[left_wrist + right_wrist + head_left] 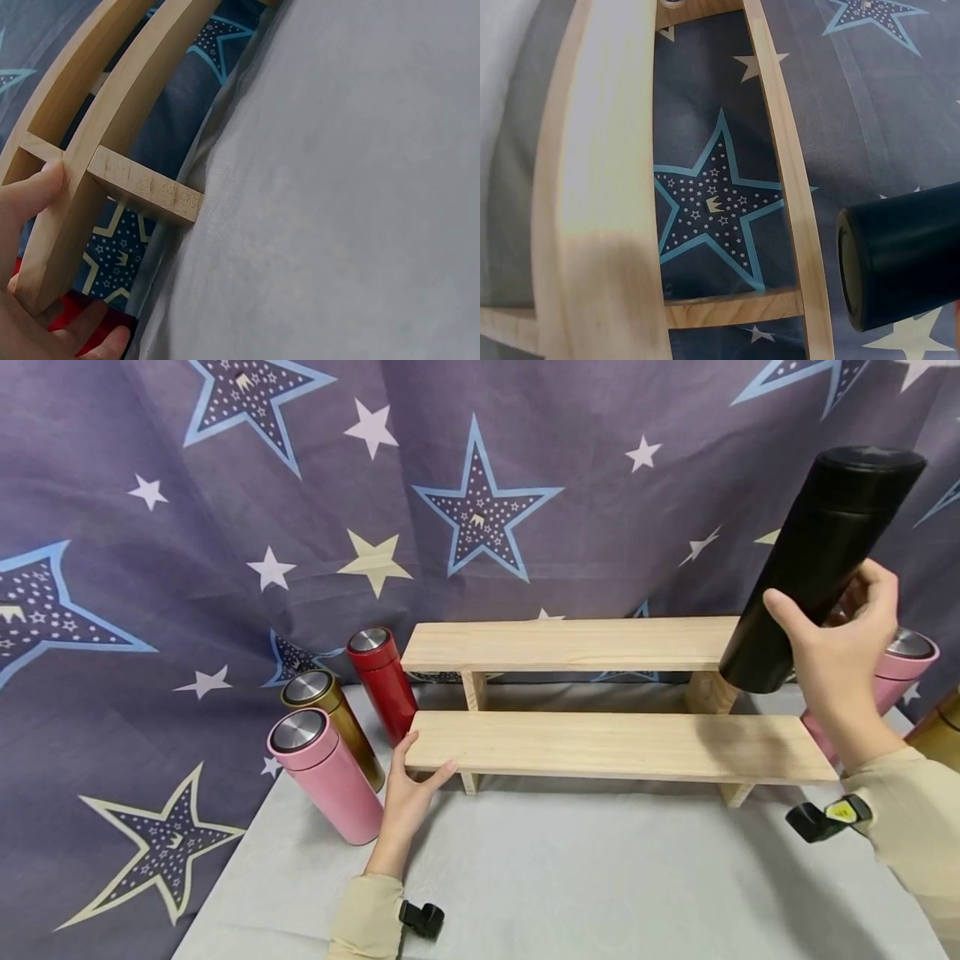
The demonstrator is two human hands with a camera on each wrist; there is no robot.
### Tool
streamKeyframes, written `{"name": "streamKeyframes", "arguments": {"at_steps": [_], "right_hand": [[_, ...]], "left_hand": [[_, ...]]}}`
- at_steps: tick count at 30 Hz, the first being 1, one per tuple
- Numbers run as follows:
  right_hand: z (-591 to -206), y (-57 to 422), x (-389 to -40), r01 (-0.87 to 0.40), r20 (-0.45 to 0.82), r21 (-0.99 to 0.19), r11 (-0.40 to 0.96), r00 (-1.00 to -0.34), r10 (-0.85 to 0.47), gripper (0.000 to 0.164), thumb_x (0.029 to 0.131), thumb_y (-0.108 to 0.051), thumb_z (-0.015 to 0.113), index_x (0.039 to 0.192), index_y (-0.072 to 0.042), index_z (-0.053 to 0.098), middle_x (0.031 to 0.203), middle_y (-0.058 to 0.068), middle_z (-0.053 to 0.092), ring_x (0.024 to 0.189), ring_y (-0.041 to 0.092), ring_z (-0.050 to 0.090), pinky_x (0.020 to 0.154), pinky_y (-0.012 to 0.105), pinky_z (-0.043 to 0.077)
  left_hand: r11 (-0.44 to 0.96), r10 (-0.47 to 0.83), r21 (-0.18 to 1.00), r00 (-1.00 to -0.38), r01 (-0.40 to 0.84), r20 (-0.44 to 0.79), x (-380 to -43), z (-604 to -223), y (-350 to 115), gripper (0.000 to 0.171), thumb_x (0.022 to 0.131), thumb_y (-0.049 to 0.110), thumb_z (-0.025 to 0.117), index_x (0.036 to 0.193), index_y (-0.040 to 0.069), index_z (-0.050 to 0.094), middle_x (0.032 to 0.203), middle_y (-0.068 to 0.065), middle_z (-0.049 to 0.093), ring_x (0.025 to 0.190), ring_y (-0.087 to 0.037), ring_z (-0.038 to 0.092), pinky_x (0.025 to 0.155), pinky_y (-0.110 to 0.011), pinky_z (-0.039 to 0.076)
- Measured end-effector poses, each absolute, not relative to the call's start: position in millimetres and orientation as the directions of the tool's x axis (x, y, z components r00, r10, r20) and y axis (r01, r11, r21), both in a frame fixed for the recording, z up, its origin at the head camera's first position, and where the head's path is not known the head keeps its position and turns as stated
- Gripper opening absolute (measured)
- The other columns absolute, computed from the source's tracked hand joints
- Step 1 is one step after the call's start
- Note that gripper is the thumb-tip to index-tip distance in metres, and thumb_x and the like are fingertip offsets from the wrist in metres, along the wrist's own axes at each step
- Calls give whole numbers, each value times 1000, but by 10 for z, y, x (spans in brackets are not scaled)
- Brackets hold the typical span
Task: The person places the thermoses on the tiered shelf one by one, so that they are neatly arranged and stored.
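Note:
My right hand [851,643] grips a black thermos flask [817,560] round its lower half and holds it tilted in the air, over the right end of a two-step wooden shelf [600,739]. In the right wrist view the flask's base [853,270] shows beside the upper board. My left hand [410,797] pinches the left end of the shelf's lower board, thumb on its front edge. Close by that hand stand a pink flask [337,785], a gold flask [341,718] and a red flask [386,681], all with silver lids.
Behind the right forearm stand another pink flask [896,672] and, at the frame's edge, another gold flask [937,735]. A star-patterned curtain [570,552] hangs right behind the shelf. A pale cloth [585,868] covers the table.

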State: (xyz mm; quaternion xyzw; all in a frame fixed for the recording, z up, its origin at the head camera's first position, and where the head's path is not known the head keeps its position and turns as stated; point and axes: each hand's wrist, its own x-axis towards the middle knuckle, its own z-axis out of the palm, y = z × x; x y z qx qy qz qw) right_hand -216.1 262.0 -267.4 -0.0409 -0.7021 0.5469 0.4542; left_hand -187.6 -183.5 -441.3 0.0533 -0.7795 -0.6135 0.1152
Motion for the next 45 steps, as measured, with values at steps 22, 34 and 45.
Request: {"name": "streamKeyframes", "arguments": {"at_steps": [22, 34, 45], "right_hand": [[-2582, 2459, -2651, -484, 571, -816, 316, -585, 576, 56, 75, -18, 83, 125, -16, 56, 105, -9, 52, 95, 4, 47, 83, 19, 36], [-2654, 2518, -2910, -402, 496, -866, 297, -618, 610, 58, 74, -23, 84, 124, -19, 55, 105, -10, 51, 94, 2, 46, 84, 18, 34], [-2598, 2383, -2905, -411, 510, -859, 306, -617, 600, 57, 76, -23, 84, 125, -16, 54, 103, -11, 48, 95, 1, 44, 85, 17, 32]], "left_hand": [[250, -237, 966, -963, 64, 125, -1872, -4413, -1848, 81, 83, 19, 83, 149, 12, 37, 160, -12, 27, 146, -27, 21, 116, -51, 19], [248, -240, 967, -964, 50, 111, -1881, -4417, -1839, 81, 83, 20, 83, 150, 14, 37, 159, -12, 28, 145, -28, 24, 114, -52, 24], [242, -239, 969, -966, 41, 101, -1862, -4409, -1836, 82, 82, 22, 83, 150, 14, 37, 157, -15, 29, 144, -30, 24, 114, -54, 23]]}}
